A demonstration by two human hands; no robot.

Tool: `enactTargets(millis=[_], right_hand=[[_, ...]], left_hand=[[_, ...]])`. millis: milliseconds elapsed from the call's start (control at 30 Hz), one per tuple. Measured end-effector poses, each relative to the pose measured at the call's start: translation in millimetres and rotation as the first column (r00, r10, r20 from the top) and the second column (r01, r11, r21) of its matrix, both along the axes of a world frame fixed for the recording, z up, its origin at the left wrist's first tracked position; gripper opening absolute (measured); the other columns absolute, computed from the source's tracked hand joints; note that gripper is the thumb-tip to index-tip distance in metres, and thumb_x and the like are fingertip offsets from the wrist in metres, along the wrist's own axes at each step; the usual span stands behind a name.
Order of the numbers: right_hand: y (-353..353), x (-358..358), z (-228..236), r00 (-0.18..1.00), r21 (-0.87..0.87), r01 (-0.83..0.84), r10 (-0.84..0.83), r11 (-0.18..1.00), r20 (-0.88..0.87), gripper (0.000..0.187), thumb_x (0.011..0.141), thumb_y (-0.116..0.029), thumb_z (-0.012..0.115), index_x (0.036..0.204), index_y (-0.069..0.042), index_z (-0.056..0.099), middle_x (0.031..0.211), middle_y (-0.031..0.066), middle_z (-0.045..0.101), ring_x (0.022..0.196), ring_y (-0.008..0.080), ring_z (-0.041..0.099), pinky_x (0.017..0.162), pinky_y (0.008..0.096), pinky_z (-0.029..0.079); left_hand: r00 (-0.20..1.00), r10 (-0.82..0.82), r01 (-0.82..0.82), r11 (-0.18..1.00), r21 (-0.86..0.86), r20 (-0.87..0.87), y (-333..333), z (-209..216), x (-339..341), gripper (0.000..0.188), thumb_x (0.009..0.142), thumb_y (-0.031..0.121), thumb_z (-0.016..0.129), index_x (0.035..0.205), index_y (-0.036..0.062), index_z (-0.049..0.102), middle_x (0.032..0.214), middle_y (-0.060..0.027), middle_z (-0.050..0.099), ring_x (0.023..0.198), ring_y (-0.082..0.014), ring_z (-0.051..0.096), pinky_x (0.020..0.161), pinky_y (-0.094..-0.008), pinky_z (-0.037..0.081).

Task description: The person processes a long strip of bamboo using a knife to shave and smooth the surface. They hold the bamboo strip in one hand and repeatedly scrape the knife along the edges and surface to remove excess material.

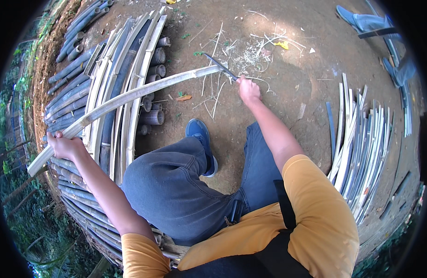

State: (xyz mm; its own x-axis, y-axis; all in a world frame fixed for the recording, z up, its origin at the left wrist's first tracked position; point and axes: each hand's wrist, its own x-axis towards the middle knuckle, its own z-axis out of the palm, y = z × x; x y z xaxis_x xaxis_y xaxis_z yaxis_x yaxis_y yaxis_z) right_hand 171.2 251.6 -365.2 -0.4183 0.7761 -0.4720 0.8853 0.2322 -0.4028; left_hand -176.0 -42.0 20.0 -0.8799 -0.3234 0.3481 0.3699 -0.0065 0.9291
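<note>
My left hand (64, 144) is closed around a long split bamboo strip (144, 90) near its lower-left end. The strip slants up to the right across the stacked bamboo, its pale inner side showing. In my right hand (248, 90) is the handle of a knife (221, 66) with a dark, slightly curved blade. The blade crosses the strip's far end and seems to touch it. My fingers hide most of the handle.
Whole bamboo poles (70, 99) lie stacked at left, with wide split lengths (125, 88) on top. Pale shavings (250, 55) litter the dirt ahead. Thin bamboo strips (361, 153) are bundled at right. Another person's leg (370, 22) shows at upper right.
</note>
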Motion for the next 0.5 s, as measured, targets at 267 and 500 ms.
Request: enactTargets(millis=[267,500], right_hand=[[-19.9,4.6,6.3,0.999,-0.032,0.022,-0.024,0.999,-0.037,0.029,0.102,-0.034,0.049,0.115,-0.009,0.058,0.1,0.021,0.071,0.099,0.0405,0.068,0.084,0.053,0.054],[-19.9,11.1,-1.3,0.998,-0.026,0.062,-0.062,0.998,-0.02,0.027,0.1,-0.032,0.051,0.113,-0.01,0.059,0.102,0.0218,0.07,0.1,0.042,0.067,0.085,0.0536,0.053]], left_hand=[[1.0,0.017,-0.017,0.999,-0.029,0.002,-5.9,2.8,5.1,0.032,0.098,0.02,0.058,0.113,-0.0085,0.057,0.078,-0.0025,0.055,0.075,-0.0174,0.053,0.076,-0.0415,0.05],[0.998,0.058,-0.052,0.981,-0.186,0.024,-8.6,-6.8,1.7,0.038,0.099,0.02,0.055,0.124,-0.0082,0.056,0.089,-0.0069,0.061,0.083,-0.0208,0.059,0.069,-0.0387,0.052]])
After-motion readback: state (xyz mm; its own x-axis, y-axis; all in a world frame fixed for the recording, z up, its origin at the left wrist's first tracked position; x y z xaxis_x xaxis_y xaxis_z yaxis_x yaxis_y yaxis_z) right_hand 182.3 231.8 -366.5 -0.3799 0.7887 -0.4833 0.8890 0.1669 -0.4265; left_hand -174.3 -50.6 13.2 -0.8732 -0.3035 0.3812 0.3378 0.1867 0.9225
